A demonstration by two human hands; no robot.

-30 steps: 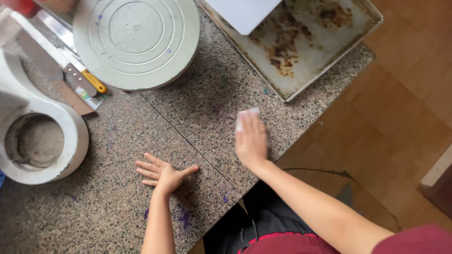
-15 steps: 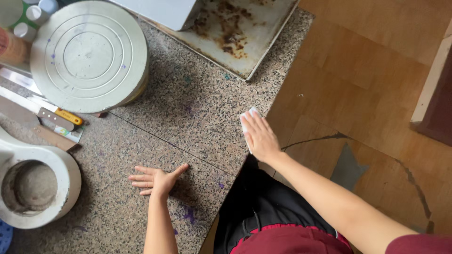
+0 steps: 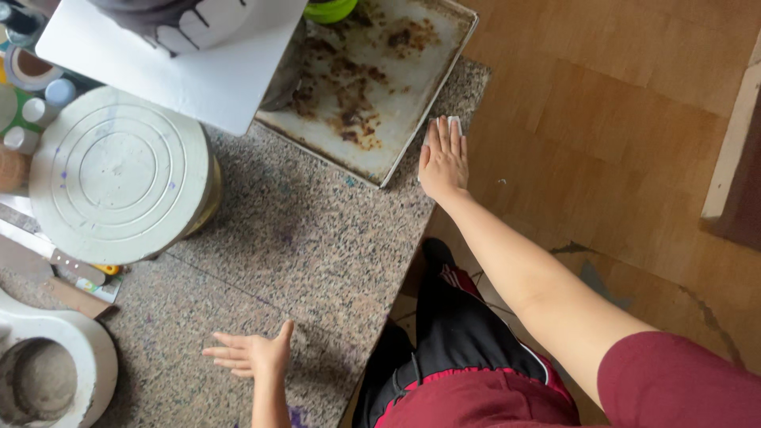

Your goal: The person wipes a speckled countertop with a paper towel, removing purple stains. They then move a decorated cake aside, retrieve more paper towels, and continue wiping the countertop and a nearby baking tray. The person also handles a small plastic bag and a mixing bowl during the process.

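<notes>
Granite counter (image 3: 317, 238): right hand (image 3: 444, 158), flat on white cloth (image 3: 454, 123), has moved from mid-edge to the corner beside the baking tray (image 3: 428, 95); wiping advances. Left hand (image 3: 250, 354) remains spread, empty

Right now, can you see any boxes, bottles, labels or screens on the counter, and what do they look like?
White board: top left, flat, square-cornered, a dark cake with white drips on it.
Small bottles and jars: far left edge, round caps in white, blue and green.
Small packet: left, by the round turntable, flat with yellow and green.
No screens or signs.
</notes>
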